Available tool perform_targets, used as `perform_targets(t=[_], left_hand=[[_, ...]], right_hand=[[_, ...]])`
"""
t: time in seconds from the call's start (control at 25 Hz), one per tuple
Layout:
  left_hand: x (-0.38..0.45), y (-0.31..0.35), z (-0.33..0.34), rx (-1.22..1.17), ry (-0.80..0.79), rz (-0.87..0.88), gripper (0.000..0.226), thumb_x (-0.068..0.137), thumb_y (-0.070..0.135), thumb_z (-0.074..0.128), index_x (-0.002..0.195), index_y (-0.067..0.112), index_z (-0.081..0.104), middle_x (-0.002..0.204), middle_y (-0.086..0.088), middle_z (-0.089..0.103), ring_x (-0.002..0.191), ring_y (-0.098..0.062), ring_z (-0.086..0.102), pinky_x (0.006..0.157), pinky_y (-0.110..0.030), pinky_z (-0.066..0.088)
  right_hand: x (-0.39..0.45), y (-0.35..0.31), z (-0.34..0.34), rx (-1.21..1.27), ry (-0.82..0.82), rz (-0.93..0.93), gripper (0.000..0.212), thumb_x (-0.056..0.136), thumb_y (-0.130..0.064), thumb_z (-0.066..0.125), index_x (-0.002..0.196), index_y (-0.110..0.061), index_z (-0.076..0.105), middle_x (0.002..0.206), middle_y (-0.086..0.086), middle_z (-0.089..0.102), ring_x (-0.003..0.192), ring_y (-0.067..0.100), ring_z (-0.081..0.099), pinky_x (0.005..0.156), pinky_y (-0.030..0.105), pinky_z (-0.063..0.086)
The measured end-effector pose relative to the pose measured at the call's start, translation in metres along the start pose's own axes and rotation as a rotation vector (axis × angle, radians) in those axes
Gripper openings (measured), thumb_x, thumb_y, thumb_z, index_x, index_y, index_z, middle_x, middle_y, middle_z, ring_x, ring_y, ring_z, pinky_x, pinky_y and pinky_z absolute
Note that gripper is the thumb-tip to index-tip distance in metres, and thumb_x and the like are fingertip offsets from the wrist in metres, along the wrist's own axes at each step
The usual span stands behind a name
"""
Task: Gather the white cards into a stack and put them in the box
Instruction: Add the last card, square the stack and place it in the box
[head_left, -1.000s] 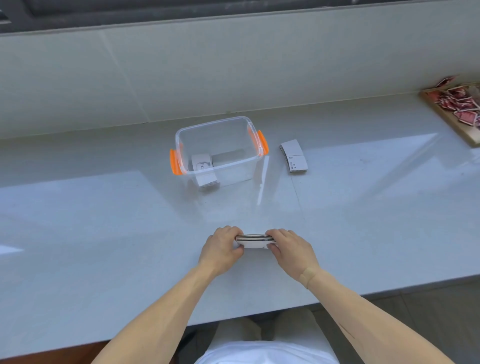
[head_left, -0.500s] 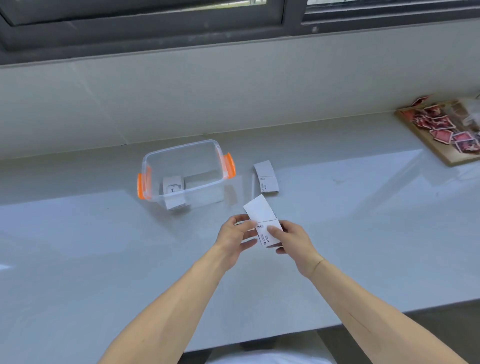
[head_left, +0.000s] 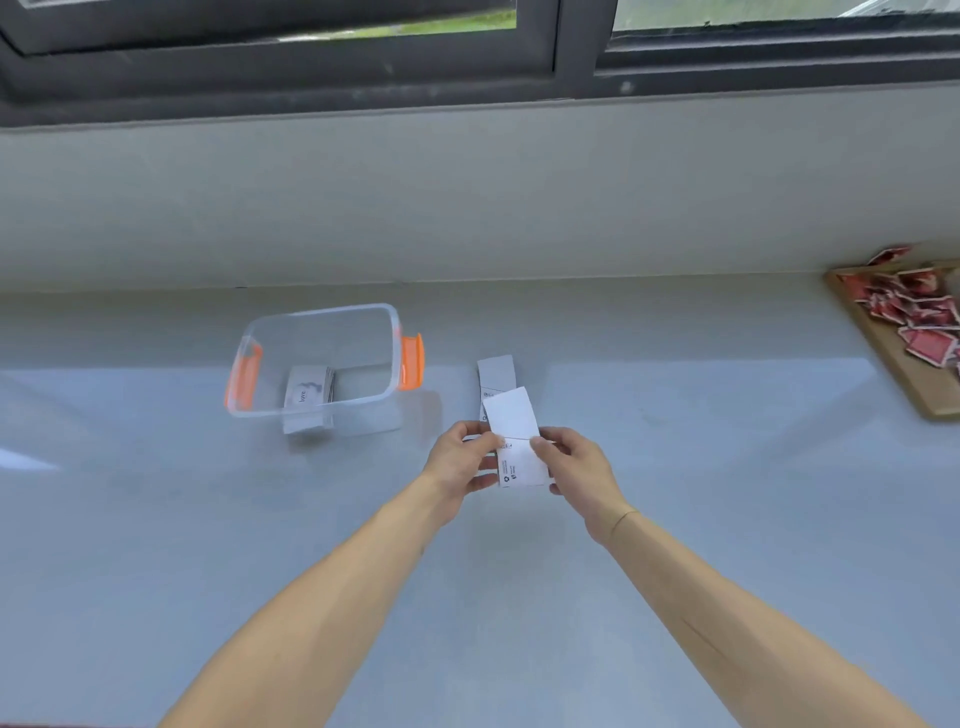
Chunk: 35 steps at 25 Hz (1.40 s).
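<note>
Both hands hold a stack of white cards (head_left: 522, 465) above the grey counter, in front of me. My left hand (head_left: 462, 460) grips its left side and my right hand (head_left: 574, 467) its right side. The top white card (head_left: 511, 413) sticks out away from me, pinched by my fingertips. A clear plastic box (head_left: 384, 317) with orange handles stands to the left and farther back, with a stack of white cards (head_left: 306, 392) inside. A small pile of white cards (head_left: 496, 371) lies on the counter right of the box, partly hidden behind the raised card.
A wooden board (head_left: 904, 371) with several red cards lies at the far right edge. The counter (head_left: 701, 467) meets a low wall under a dark window frame at the back.
The stack went from edge-on near the counter to lifted and turned face up, with the top card slid forward. My view tilted up and the hands moved toward the loose pile.
</note>
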<state>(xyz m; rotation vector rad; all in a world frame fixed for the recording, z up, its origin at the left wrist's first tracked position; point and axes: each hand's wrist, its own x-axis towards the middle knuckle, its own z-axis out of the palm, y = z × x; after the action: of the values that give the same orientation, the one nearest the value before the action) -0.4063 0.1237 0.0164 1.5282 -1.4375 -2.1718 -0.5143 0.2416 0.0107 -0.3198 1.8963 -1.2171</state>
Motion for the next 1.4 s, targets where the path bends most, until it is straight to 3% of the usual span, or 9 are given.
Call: perform_targets(t=[0.36, 0.52, 0.76, 1.0, 1.2, 1.32, 1.4], left_hand=[[0.06, 0.034, -0.008, 0.057, 0.177, 0.079, 0.019, 0.087, 0.007, 0.061, 0.105, 0.012, 0.066, 0.1, -0.007, 0.072, 0.083, -0.022, 0.067, 0.07, -0.028, 0.055], [0.093, 0.035, -0.003, 0.114, 0.246, 0.079, 0.023, 0.086, 0.008, 0.058, 0.105, 0.01, 0.07, 0.105, -0.008, 0.074, 0.097, -0.028, 0.07, 0.09, -0.043, 0.056], [0.116, 0.031, 0.004, 0.235, 0.323, 0.065, 0.022, 0.081, 0.014, 0.062, 0.099, 0.019, 0.074, 0.084, 0.007, 0.07, 0.081, -0.014, 0.066, 0.061, -0.017, 0.045], [0.122, 0.029, 0.002, 0.347, 0.342, 0.078, 0.023, 0.081, 0.016, 0.062, 0.102, 0.018, 0.071, 0.087, 0.007, 0.067, 0.082, -0.013, 0.062, 0.071, -0.022, 0.045], [0.123, 0.028, 0.001, 0.414, 0.334, 0.067, 0.023, 0.083, 0.018, 0.06, 0.104, 0.014, 0.069, 0.094, 0.003, 0.068, 0.086, -0.018, 0.062, 0.075, -0.026, 0.047], [0.123, 0.031, 0.005, 0.496, 0.33, 0.054, 0.009, 0.083, 0.018, 0.058, 0.084, 0.017, 0.067, 0.082, -0.001, 0.066, 0.078, -0.025, 0.059, 0.063, -0.027, 0.042], [0.124, 0.033, 0.004, 0.504, 0.325, 0.018, 0.012, 0.08, 0.016, 0.057, 0.068, 0.016, 0.059, 0.068, -0.006, 0.057, 0.066, -0.027, 0.048, 0.053, -0.028, 0.032]], right_hand=[[0.077, -0.032, 0.021, -0.045, 0.083, 0.047, 0.018, 0.082, -0.023, 0.067, 0.098, -0.016, 0.071, 0.093, 0.0, 0.072, 0.075, 0.015, 0.062, 0.072, 0.032, 0.049], [0.103, -0.035, 0.031, -0.06, 0.144, 0.09, 0.02, 0.083, -0.024, 0.065, 0.099, -0.015, 0.072, 0.094, 0.001, 0.073, 0.081, 0.019, 0.063, 0.072, 0.031, 0.049], [0.124, -0.027, 0.037, -0.124, 0.197, 0.131, 0.019, 0.084, -0.026, 0.063, 0.1, -0.02, 0.07, 0.09, -0.006, 0.069, 0.088, 0.016, 0.063, 0.076, 0.028, 0.049], [0.127, -0.021, 0.042, -0.185, 0.222, 0.113, 0.019, 0.083, -0.026, 0.063, 0.101, -0.021, 0.067, 0.091, -0.006, 0.069, 0.086, 0.015, 0.062, 0.07, 0.027, 0.045], [0.129, -0.021, 0.042, -0.197, 0.191, 0.142, 0.038, 0.085, -0.027, 0.063, 0.121, -0.016, 0.06, 0.108, 0.0, 0.068, 0.099, 0.02, 0.06, 0.084, 0.031, 0.048], [0.133, -0.026, 0.042, -0.196, 0.137, 0.172, 0.043, 0.078, -0.023, 0.071, 0.118, -0.011, 0.061, 0.11, 0.004, 0.069, 0.102, 0.025, 0.064, 0.09, 0.04, 0.053], [0.137, -0.029, 0.043, -0.142, 0.114, 0.223, 0.038, 0.073, -0.015, 0.075, 0.109, -0.008, 0.065, 0.107, 0.007, 0.071, 0.098, 0.029, 0.067, 0.089, 0.045, 0.055]])
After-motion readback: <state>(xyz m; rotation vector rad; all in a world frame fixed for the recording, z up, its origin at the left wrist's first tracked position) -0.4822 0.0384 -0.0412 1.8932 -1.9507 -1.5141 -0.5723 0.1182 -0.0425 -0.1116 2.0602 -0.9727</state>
